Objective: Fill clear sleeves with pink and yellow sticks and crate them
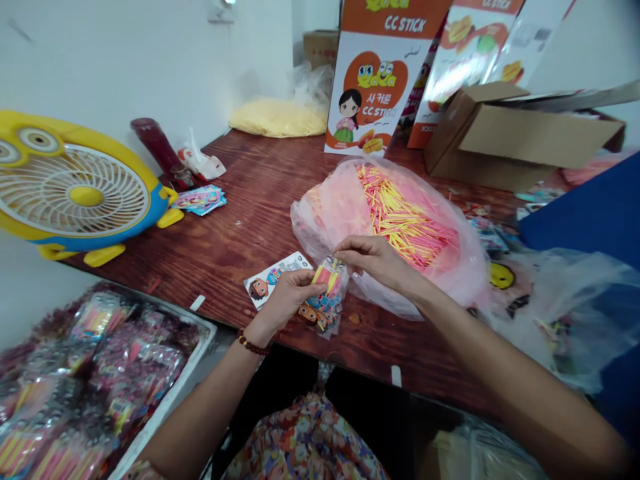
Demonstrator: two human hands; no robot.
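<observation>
Between my hands is a small clear packet (329,280) with pink and yellow sticks and a printed cartoon card inside. My left hand (290,297) pinches its left side between thumb and fingers. At the packet's top edge, the fingertips of my right hand (375,261) are pressed together. Under and left of the packet, a printed card (273,277) with a cartoon figure lies on the table. Just beyond my right hand rests a large pinkish plastic bag (335,193), its mouth spread around a heap of loose pink and yellow sticks (400,220).
A yellow and blue fan (85,193) stands at the left, near a dark red bottle (157,147), tissues (203,163) and a card stack (200,200). Filled packets lie in a white-rimmed crate (210,330) below. Printed boxes (380,80) and an opened carton (530,143) occupy the back right.
</observation>
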